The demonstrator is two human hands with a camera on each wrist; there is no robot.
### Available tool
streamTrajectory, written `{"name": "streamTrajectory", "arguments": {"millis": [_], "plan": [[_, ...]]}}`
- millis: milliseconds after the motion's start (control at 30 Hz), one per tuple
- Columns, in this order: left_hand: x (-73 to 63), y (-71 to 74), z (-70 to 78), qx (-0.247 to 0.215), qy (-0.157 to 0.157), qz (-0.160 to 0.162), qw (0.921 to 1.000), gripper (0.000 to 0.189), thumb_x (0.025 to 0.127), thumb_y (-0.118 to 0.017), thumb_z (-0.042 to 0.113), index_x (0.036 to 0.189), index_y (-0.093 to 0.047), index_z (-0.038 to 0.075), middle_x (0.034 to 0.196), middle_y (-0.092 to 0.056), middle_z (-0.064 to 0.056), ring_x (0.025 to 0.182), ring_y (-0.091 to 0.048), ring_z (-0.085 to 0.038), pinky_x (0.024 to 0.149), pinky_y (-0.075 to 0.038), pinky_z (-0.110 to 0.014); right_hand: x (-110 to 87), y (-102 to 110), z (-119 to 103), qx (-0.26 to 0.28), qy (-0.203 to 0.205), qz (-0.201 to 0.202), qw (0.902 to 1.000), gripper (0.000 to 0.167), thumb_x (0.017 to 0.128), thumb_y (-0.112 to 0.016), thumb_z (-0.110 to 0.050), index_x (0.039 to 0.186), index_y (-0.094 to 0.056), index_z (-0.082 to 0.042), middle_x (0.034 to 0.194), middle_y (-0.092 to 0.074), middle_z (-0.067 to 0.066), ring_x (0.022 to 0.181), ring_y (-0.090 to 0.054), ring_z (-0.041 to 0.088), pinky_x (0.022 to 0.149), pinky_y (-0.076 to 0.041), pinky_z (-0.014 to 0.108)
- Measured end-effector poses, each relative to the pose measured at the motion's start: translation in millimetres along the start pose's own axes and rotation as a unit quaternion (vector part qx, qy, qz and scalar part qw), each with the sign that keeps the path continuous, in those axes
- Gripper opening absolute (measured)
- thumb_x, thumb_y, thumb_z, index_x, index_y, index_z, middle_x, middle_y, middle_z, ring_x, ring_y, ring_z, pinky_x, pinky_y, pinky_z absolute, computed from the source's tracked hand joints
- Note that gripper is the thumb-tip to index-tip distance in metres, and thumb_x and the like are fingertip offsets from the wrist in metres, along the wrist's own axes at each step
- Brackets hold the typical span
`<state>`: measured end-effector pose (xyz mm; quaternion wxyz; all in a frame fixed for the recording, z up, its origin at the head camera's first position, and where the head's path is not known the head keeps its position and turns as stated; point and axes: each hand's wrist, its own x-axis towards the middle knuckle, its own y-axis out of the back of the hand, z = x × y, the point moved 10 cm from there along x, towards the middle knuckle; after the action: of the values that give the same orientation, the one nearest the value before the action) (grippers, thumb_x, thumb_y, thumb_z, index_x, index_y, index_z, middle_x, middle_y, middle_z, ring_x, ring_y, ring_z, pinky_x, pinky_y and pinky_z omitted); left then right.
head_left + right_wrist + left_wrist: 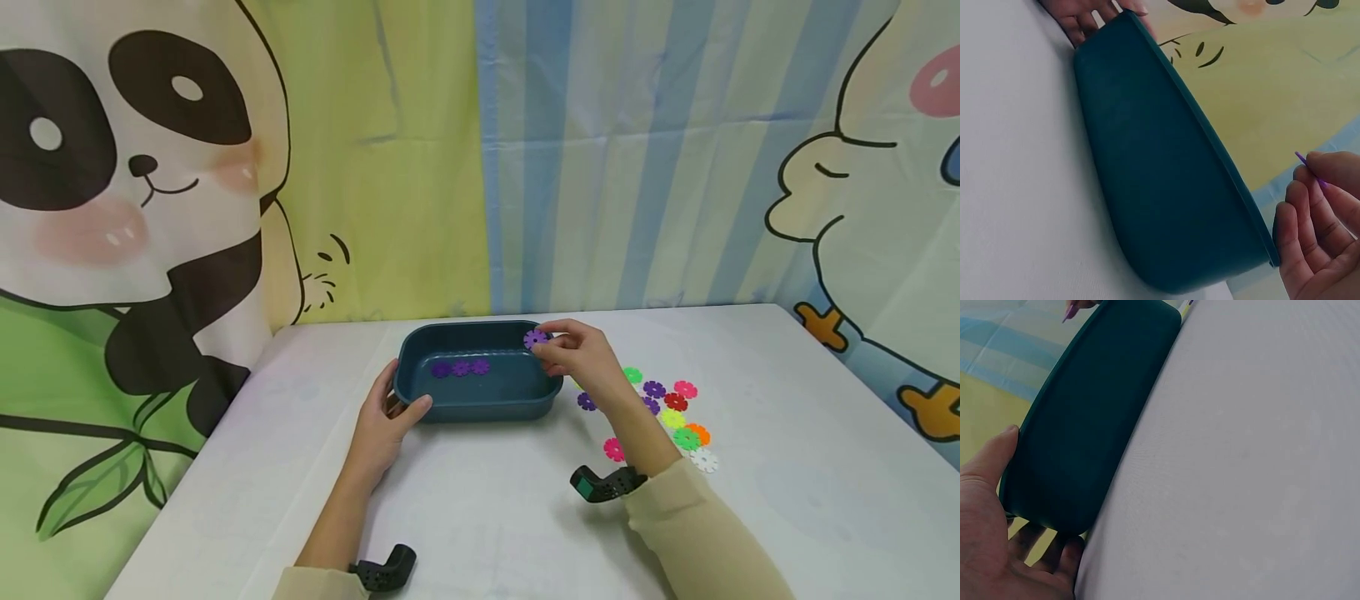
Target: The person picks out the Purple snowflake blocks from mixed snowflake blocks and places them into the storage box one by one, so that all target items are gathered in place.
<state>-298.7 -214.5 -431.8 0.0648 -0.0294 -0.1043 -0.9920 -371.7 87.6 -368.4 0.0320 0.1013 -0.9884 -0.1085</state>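
A dark teal plastic basin (480, 410) stands on the white table. My left hand (384, 425) holds its left end, the thumb at the rim and the fingers round the corner, as the left wrist view also shows. Over the basin's right end, my right hand (576, 354) pinches a purple snowflake disc (535, 338) between thumb and fingertips. Edge-on, that disc (1310, 169) appears as a thin strip in the right wrist view. Inside the basin, three purple discs lie in a row, among them a middle disc (461, 368).
Right of the basin, several loose snowflake discs lie on the table, including a red disc (676, 402), an orange disc (699, 433) and a white disc (703, 460). My right forearm passes over part of this group. A patterned curtain (600, 150) hangs behind the table (810, 400).
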Motion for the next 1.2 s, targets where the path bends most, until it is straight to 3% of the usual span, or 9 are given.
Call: {"name": "streamTrajectory", "arguments": {"millis": [133,367,533,1000,1200], "plan": [[-0.8,0.4,0.7,0.001,0.001,0.0,1.0,0.088,0.096,-0.076,0.033,0.165,-0.023,0.025,0.172,-0.024,-0.01,0.153,-0.036,-0.037,0.119,-0.039,-0.046,2.7,-5.5,-2.7,-0.005,0.006,0.002,1.0,0.045,0.096,-0.075,-0.025,0.137,-0.063,-0.01,0.099,-0.071,0.011,0.094,-0.071,0.03,0.084,-0.063,0.027],[-0.4,-2.5,-0.8,-0.004,0.003,0.001,1.0,0.086,0.096,-0.076,0.031,0.165,-0.025,0.025,0.171,-0.026,-0.01,0.152,-0.037,-0.036,0.12,-0.039,-0.046,8.1,-18.0,-2.2,0.005,0.008,-0.006,0.9999,0.044,0.097,-0.074,-0.023,0.137,-0.063,-0.008,0.105,-0.072,0.019,0.094,-0.07,0.031,0.084,-0.062,0.028],[0.0,-2.8,-0.7,-0.003,0.003,0.003,1.0,0.086,0.095,-0.077,0.032,0.164,-0.026,0.026,0.17,-0.028,-0.009,0.152,-0.037,-0.035,0.119,-0.04,-0.045,9.7,-26.5,-6.5,0.013,0.012,-0.01,0.9998,0.042,0.097,-0.074,-0.021,0.135,-0.064,-0.008,0.101,-0.072,0.016,0.09,-0.07,0.029,0.082,-0.062,0.028],[-1.1,0.8,1.9,0.0,-0.002,0.001,1.0,0.087,0.096,-0.076,0.031,0.165,-0.024,0.024,0.171,-0.026,-0.011,0.153,-0.036,-0.037,0.12,-0.039,-0.046,15.7,-55.4,-11.3,0.018,0.039,-0.035,0.9985,0.038,0.096,-0.075,-0.018,0.131,-0.066,-0.006,0.098,-0.074,0.013,0.099,-0.068,0.046,0.08,-0.063,0.03],[-0.2,0.0,0.4,-0.007,-0.004,0.002,1.0,0.086,0.096,-0.076,0.03,0.165,-0.025,0.024,0.171,-0.027,-0.01,0.152,-0.037,-0.036,0.12,-0.039,-0.046,19.7,-61.2,-8.9,0.018,0.021,-0.031,0.9992,0.036,0.096,-0.075,-0.018,0.129,-0.067,-0.008,0.104,-0.074,0.017,0.095,-0.07,0.039,0.082,-0.063,0.031]]}}
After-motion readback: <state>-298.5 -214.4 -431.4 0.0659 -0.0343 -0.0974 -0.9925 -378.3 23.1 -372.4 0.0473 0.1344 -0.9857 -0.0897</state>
